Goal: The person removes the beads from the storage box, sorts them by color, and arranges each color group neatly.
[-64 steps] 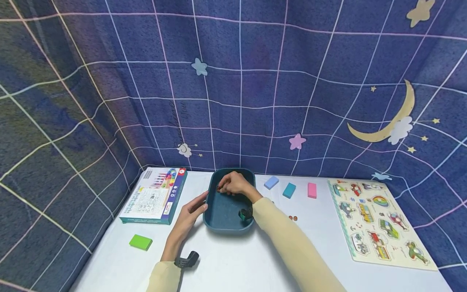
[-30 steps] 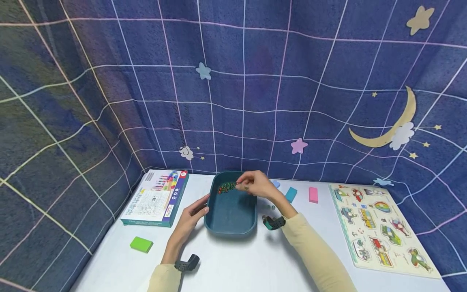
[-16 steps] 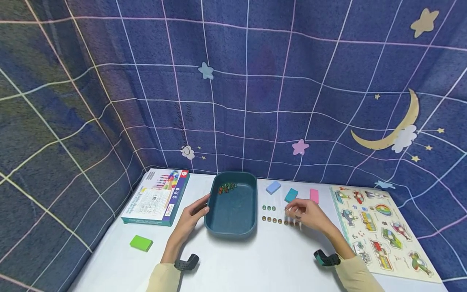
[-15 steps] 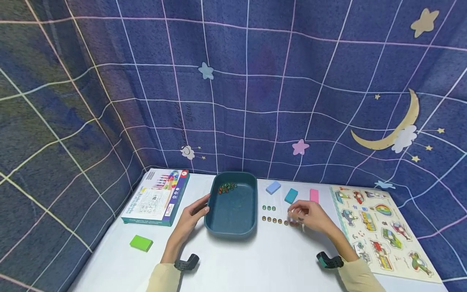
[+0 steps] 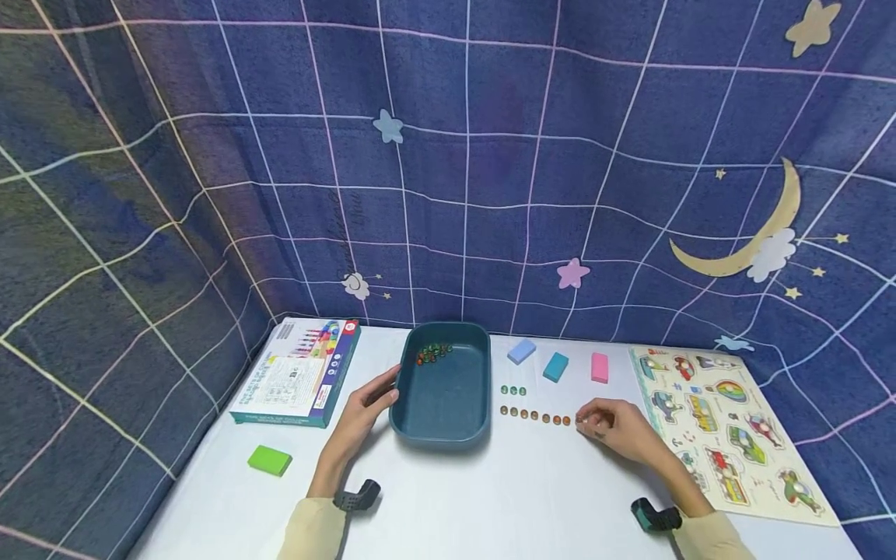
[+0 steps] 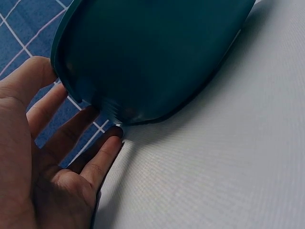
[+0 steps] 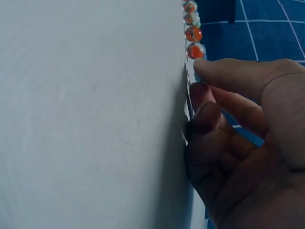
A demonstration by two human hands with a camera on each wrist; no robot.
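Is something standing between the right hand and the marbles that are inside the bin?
Yes: the bin's right wall stands between the right hand and those marbles. The row of three green marbles also lies along that way, low on the table.

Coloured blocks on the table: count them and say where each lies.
4: a green block left of the left hand; a light blue block, teal block and pink block right of the bin.

Two hands (image 5: 619,432), four blocks (image 5: 556,367), bin (image 5: 441,408), box (image 5: 297,373), puzzle (image 5: 728,432) — one each, uncovered tabletop marbles (image 5: 534,415) — ten
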